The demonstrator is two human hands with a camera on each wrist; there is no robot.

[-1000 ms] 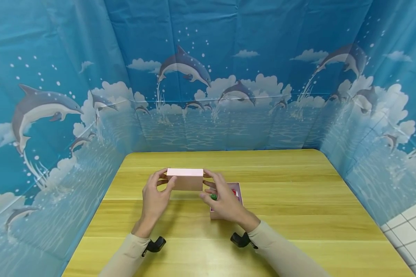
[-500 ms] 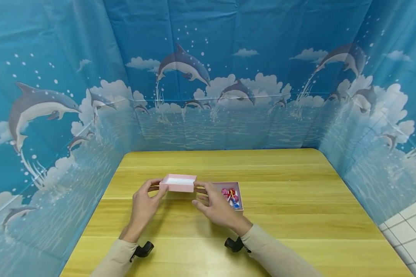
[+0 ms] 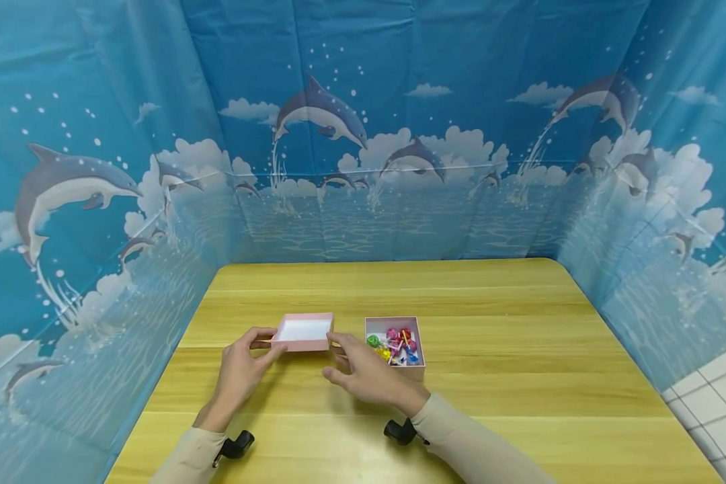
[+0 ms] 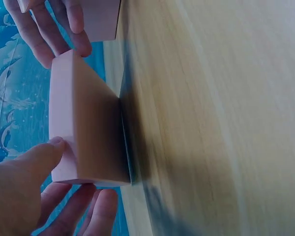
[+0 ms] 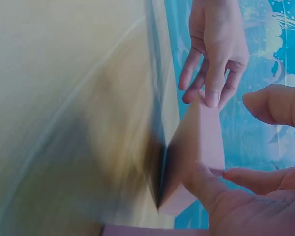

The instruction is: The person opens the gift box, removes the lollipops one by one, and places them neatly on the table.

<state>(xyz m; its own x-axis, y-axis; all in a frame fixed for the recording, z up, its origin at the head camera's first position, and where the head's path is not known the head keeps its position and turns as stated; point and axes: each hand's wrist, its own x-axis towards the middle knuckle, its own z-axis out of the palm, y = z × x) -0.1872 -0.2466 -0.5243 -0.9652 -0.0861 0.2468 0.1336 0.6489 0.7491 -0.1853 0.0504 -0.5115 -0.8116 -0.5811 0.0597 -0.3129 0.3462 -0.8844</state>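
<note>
A shallow pink box lid (image 3: pixel 302 329) is tilted close over the table with its white inside facing up. My left hand (image 3: pixel 237 371) grips its left end, thumb on the near side wall and fingers at the end. The fingers of my right hand (image 3: pixel 369 375) touch the lid's right end, while the right thumb stands apart from it, as the right wrist view shows. To the right is an uncovered pink box (image 3: pixel 422 348) holding several wrapped lollipops (image 3: pixel 407 336) in green, yellow, red, pink and blue. My right wrist overlaps the box's near left corner.
Everything lies on a yellow wood-grain table (image 3: pixel 490 376). A blue dolphin-print curtain (image 3: pixel 363 228) hangs along its back and sides. White tiles (image 3: pixel 716 403) show at the far right. Black wrist cameras (image 3: pixel 238 444) are strapped under both forearms.
The lid has turned from standing on its side to inside up, and has lowered toward the table and moved slightly left. Both hands went with it, uncovering the lollipops in the box.
</note>
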